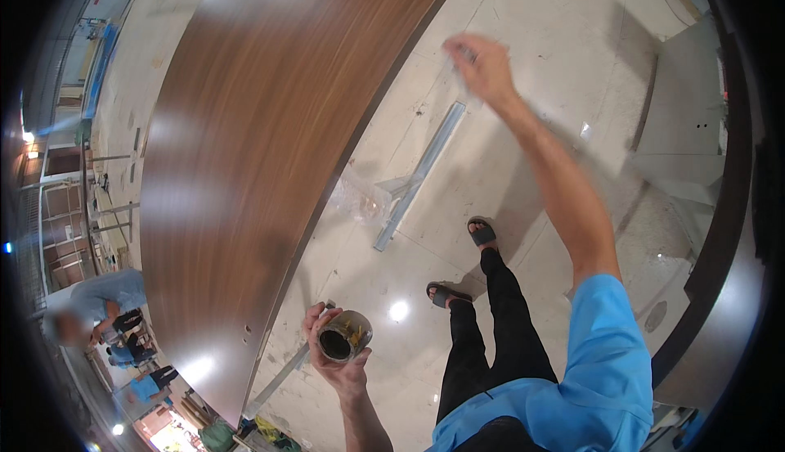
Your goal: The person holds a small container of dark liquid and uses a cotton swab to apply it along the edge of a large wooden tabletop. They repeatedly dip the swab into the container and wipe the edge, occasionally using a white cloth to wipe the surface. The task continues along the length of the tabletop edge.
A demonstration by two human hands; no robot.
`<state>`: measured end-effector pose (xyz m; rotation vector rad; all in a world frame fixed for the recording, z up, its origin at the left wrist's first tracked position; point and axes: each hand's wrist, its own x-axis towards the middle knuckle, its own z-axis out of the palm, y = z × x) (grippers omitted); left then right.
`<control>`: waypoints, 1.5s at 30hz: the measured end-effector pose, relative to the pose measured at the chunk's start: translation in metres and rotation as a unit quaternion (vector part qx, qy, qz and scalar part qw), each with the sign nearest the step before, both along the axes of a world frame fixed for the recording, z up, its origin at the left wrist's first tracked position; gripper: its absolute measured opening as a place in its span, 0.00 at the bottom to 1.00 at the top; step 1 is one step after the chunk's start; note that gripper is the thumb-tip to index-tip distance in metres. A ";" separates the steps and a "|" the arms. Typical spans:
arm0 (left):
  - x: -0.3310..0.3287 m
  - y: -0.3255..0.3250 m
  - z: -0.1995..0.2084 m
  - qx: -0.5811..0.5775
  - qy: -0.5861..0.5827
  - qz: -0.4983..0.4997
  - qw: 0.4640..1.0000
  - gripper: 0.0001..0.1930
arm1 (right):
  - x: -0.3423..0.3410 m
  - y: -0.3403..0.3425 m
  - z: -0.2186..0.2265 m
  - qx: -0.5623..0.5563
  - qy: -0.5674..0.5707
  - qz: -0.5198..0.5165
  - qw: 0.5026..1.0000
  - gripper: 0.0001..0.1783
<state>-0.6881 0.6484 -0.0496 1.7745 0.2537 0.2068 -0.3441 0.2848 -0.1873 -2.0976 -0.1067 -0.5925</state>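
Round translucent cup [356,331] fills curled left grip [337,370]; right grip [484,69] too blurred to tell.

The container [356,329] has yellow patches, the panel [253,133] brown streaks

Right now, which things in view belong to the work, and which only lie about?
Work, it seems:
round container, in the left hand
brown panel nearby, perhaps
right hand: contents unclear

Lying about, apparently:
metal strip on the floor
clear plastic near it
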 end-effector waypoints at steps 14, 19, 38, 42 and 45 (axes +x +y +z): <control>0.033 -0.038 0.052 0.018 0.003 -0.016 1.000 0.46 | 0.043 -0.083 0.071 0.034 -0.020 -0.038 0.998 0.09; 0.043 -0.050 0.068 0.033 -0.016 -0.036 0.999 0.45 | 0.066 -0.103 0.095 0.030 -0.016 -0.144 0.989 0.10; 0.047 -0.044 0.076 0.029 -0.023 -0.037 0.999 0.41 | 0.164 -0.109 0.118 0.100 -0.020 -0.191 0.976 0.11; 0.051 -0.031 0.069 -0.002 -0.028 -0.031 0.999 0.41 | 0.149 -0.049 0.109 -0.091 -0.046 -0.204 0.974 0.08; 0.046 -0.023 0.065 -0.007 -0.037 -0.033 0.999 0.40 | 0.113 -0.005 0.102 -0.107 -0.055 -0.168 0.978 0.06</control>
